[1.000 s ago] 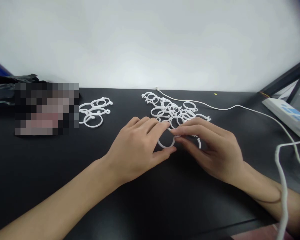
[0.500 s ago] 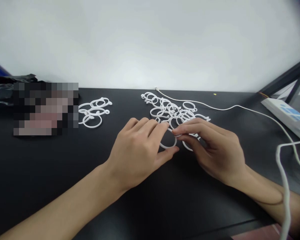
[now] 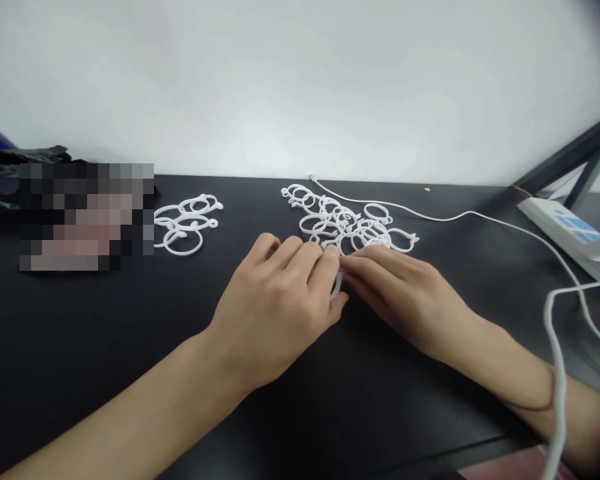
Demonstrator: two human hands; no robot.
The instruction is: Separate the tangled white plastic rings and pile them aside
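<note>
Hands (image 3: 337,290) now closed together, both pinching white ring (image 3: 336,288), mostly hidden between fingertips.

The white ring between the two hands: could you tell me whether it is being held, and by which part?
Left hand and right hand pinch the white ring by its rim; mostly hidden.
</note>
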